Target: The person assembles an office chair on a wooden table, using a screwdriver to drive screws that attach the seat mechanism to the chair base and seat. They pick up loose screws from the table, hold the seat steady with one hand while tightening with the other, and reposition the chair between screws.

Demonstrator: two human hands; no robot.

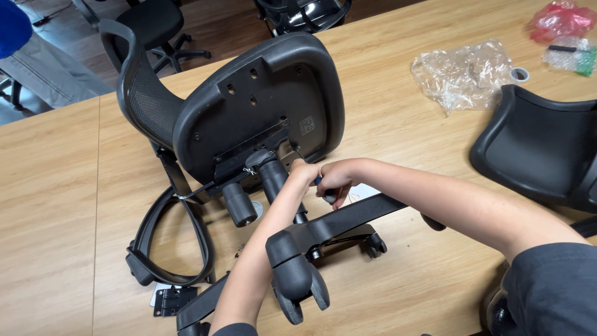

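Your office chair lies on its side near the middle of the wooden table, seat underside facing you. The tilt mechanism sits against the seat plate, and the gas-lift column with the wheeled star base is on it already, so the assembly looks well along. What seems left is fastening under the seat; two armrests lie loose by the table's near edge, with a small hinged bracket beside them.

Your right hand is closed around a small dark tool handle, just beside the column. Your left hand touches it from the column side; whether those fingers grip anything, I cannot tell. The tool's tip points up toward the mechanism, close to the seat plate.

Another chair shell rests at the right edge, and plastic bags lie toward the far right corner.
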